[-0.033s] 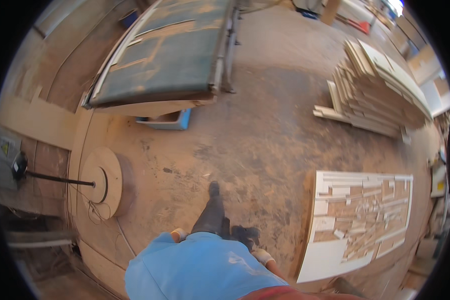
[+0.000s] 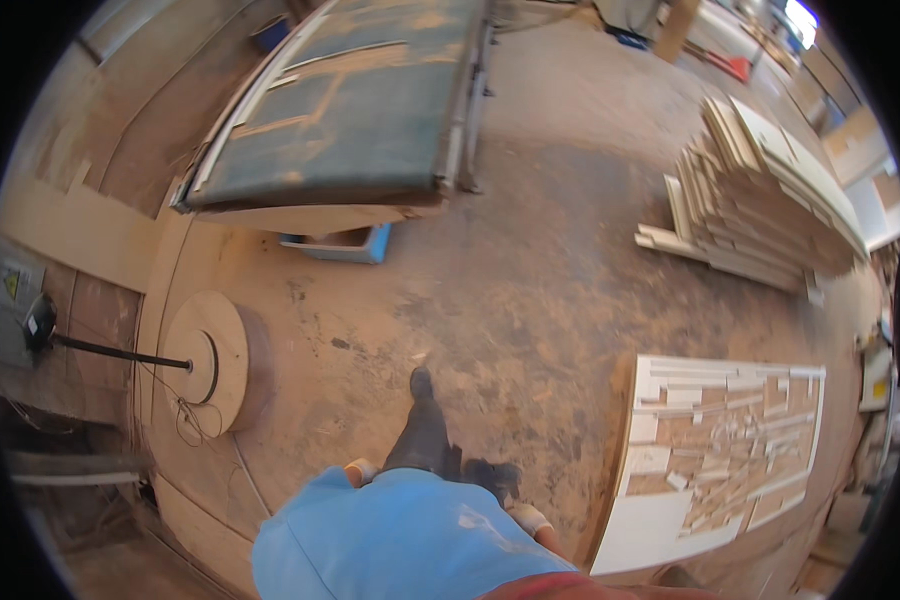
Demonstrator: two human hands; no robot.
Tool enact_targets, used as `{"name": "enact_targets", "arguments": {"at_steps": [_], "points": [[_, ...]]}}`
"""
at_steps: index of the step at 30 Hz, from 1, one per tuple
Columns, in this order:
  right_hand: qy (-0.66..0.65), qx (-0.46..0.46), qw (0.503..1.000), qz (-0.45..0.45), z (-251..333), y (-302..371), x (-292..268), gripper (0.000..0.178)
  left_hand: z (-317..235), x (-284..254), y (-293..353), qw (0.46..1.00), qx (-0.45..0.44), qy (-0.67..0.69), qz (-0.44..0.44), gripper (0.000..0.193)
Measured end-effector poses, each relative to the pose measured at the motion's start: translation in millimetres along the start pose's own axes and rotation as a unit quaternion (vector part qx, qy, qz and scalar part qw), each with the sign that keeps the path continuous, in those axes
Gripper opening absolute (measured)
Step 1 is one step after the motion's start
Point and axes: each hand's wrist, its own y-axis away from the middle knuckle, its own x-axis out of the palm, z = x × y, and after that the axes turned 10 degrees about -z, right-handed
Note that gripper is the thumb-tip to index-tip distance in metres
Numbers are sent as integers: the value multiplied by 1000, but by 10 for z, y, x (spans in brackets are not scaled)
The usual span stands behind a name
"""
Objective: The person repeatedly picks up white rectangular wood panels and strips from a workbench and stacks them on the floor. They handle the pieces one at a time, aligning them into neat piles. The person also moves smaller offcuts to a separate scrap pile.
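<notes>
Conveyor belt (image 2: 370,130) and board stack (image 2: 770,200) have shifted slightly right and nearer in view since the earlier frame. The left hand (image 2: 361,472) and right hand (image 2: 530,519) show beside the blue shirt (image 2: 400,530); how far open they are, or whether they hold anything, I cannot tell. A white panel (image 2: 655,525) strewn with strips lies right of both hands, nearer the right one, touching neither.

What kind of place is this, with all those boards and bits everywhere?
Probably a woodworking workshop or factory: there's a dusty green conveyor belt, a stack of pale boards, and a white panel strewn with cut pieces.
</notes>
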Motion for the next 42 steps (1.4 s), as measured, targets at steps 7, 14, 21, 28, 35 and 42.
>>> {"name": "enact_targets", "arguments": {"at_steps": [7,14,21,28,35,42], "points": [[216,-57,973,-60,1192,-1111,-120,20,1031,-1414,-749,971,-153,185,23,49],[7,32,998,-62,4295,-1948,-134,20,1828,-3389,-1761,928,-119,272,-226,58],[173,-127,977,-1,7104,-3574,-37,28,1620,-4999,-1828,877,-80,367,-299,53],[274,-275,919,70,9439,-4189,857,32,2592,-6348,-2504,761,-147,512,-371,53],[224,-189,954,60,10607,-5016,2036,32,4055,-9294,-4016,763,-110,267,-579,63],[193,-231,953,37,12397,-5429,3771,33,4728,-11202,-5019,823,-68,57,-561,30]]}}
